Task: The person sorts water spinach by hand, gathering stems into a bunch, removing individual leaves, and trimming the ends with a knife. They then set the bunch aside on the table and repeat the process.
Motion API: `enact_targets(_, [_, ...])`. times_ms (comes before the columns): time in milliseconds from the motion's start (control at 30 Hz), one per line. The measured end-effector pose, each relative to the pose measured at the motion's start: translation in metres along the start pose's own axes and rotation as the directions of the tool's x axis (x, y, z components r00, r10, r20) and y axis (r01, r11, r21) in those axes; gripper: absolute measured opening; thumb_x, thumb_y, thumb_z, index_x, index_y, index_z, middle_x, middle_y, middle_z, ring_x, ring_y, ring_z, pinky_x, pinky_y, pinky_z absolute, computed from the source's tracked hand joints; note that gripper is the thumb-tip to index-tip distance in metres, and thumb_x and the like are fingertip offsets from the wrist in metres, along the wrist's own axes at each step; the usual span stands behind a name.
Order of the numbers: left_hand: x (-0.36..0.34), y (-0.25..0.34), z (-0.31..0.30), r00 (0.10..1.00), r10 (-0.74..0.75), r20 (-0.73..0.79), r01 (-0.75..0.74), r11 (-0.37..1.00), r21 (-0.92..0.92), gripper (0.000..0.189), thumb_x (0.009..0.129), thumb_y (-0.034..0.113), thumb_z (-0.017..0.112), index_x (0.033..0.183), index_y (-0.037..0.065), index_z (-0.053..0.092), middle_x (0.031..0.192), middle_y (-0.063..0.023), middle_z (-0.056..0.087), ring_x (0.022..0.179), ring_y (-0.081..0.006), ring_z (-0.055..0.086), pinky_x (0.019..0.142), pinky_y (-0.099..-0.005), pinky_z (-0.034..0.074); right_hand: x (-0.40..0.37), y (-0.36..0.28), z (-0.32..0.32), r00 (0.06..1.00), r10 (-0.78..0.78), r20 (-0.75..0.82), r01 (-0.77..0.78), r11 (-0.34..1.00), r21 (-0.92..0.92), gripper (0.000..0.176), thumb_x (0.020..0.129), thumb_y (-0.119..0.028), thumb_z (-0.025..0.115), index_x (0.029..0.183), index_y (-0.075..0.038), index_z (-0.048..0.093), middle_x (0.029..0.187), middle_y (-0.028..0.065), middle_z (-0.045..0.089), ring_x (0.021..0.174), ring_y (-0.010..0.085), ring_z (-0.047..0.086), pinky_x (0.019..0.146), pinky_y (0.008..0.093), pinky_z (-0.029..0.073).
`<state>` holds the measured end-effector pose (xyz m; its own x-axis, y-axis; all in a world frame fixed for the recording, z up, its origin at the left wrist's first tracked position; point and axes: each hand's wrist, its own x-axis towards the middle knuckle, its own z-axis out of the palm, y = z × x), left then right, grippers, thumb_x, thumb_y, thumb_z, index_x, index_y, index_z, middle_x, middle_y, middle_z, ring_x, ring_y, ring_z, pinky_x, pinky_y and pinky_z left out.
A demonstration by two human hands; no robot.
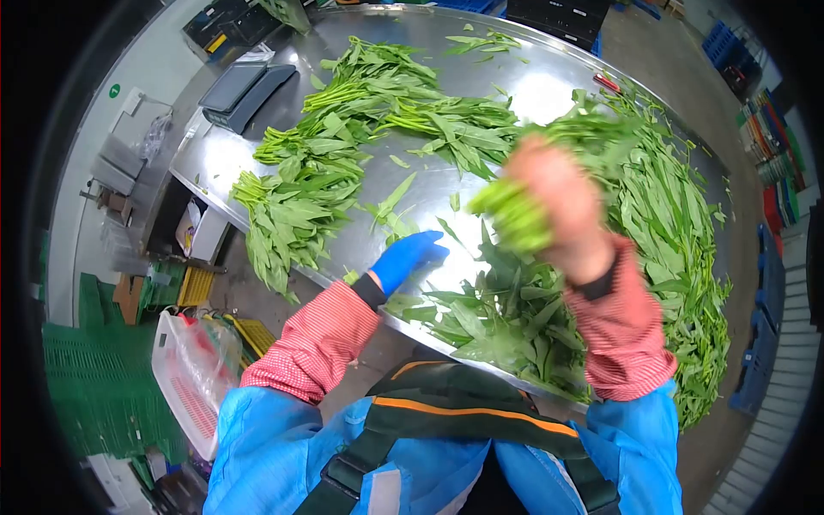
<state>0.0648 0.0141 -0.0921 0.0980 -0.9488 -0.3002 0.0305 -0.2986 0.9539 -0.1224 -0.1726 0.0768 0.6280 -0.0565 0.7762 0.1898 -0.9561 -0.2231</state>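
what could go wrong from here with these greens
Stems could slip from the bunch in the right hand. Leaves by the near edge of the table might get brushed off by the right sleeve. The small red object could get buried under the greens beside it.

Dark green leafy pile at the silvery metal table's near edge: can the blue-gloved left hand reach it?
Probably yes: the left hand looks empty, with mostly bare tabletop before the pile.

Pale basket (177,378) near green crates (99,378).
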Motion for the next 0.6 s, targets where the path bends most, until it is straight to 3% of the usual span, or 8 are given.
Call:
enact_targets(100, [-0.026,0.054,0.01,0.953,-0.267,0.144,0.292,0.678,-0.675,0.074,0.093,0.066,0.027,0.137,0.008,0.041,0.125,-0.0109,0.056,0.11,-0.0233,0.059,0.097,-0.0365,0.047,-0.018,-0.041,0.08,0.887,-0.18,0.425,0.208,0.978,-0.018,0.013,0.076,-0.01,0.056,0.089,-0.01,0.054,0.093,0.0084,0.056,0.094,0.025,0.057,0.097,0.0409,0.044])
enact_targets(133, [-0.034,0.016,0.003,0.991,0.071,0.112,-0.042,0.969,-0.244,0.072,0.092,0.064,0.032,0.138,0.009,0.039,0.127,-0.0118,0.054,0.114,-0.0237,0.056,0.099,-0.0382,0.045,-0.034,-0.052,0.103,0.841,-0.18,0.509,0.227,0.973,-0.03,0.014,0.077,-0.013,0.056,0.091,-0.011,0.054,0.099,0.008,0.056,0.1,0.025,0.056,0.101,0.0431,0.041])
enact_targets(167, [-0.042,-0.022,-0.003,0.914,0.401,0.066,-0.404,0.88,0.249,0.072,0.091,0.063,0.038,0.14,0.01,0.036,0.129,-0.0127,0.052,0.118,-0.0241,0.053,0.101,-0.0399,0.043,-0.051,-0.062,0.12,0.833,-0.121,0.54,0.168,0.985,-0.039,0.016,0.078,-0.014,0.056,0.093,-0.011,0.054,0.104,0.0075,0.054,0.105,0.0249,0.054,0.103,0.046,0.039])
enact_targets(233, [-0.048,-0.049,-0.001,0.997,-0.001,-0.075,-0.009,0.991,-0.136,0.072,0.09,0.061,0.046,0.141,0.012,0.035,0.133,-0.0148,0.049,0.123,-0.0251,0.049,0.104,-0.0414,0.039,-0.079,-0.08,0.138,0.791,0.019,0.611,0.05,0.994,-0.096,0.028,0.08,-0.017,0.055,0.108,-0.013,0.055,0.111,0.0071,0.052,0.115,0.0255,0.049,0.105,0.0516,0.034])
enact_targets(300, [-0.043,-0.063,-0.001,0.855,-0.502,0.132,0.447,0.583,-0.678,0.077,0.088,0.065,0.045,0.142,0.012,0.033,0.134,-0.0147,0.049,0.123,-0.0259,0.049,0.104,-0.0414,0.04,-0.087,-0.095,0.134,0.778,0.117,0.618,0.012,0.98,-0.2,0.036,0.08,-0.017,0.056,0.116,-0.015,0.054,0.111,0.0071,0.053,0.114,0.0258,0.05,0.105,0.0528,0.034])
enact_targets(433, [-0.048,-0.012,0.013,0.834,-0.467,0.293,0.505,0.433,-0.747,0.072,0.091,0.06,0.044,0.141,0.009,0.035,0.135,-0.0162,0.048,0.124,-0.028,0.048,0.104,-0.043,0.04,-0.089,-0.106,0.097,0.722,0.446,0.529,-0.348,0.895,-0.28,0.044,0.079,-0.013,0.06,0.122,-0.009,0.053,0.103,0.0115,0.054,0.103,0.0291,0.054,0.094,0.0445,0.042])
enact_targets(533, [-0.044,-0.053,0.011,0.848,-0.201,0.489,0.526,0.423,-0.738,0.068,0.094,0.053,0.043,0.141,0.006,0.034,0.136,-0.0183,0.046,0.123,-0.0304,0.049,0.103,-0.0438,0.041,-0.116,-0.107,0.079,0.489,0.782,0.385,-0.786,0.587,-0.193,0.039,0.078,-0.019,0.066,0.112,-0.001,0.056,0.092,0.0149,0.053,0.087,0.0298,0.057,0.077,0.0361,0.048])
enact_targets(600, [-0.038,-0.065,0.01,0.804,-0.218,0.554,0.587,0.444,-0.677,0.055,0.094,0.031,0.054,0.139,0.004,0.037,0.133,-0.0178,0.05,0.12,-0.03,0.052,0.101,-0.0426,0.043,-0.168,-0.098,0.098,0.062,0.801,0.595,-0.998,0.03,0.063,0.041,0.083,-0.036,0.068,0.099,0.001,0.06,0.088,0.0116,0.06,0.079,0.0193,0.058,0.067,0.0316,0.047])
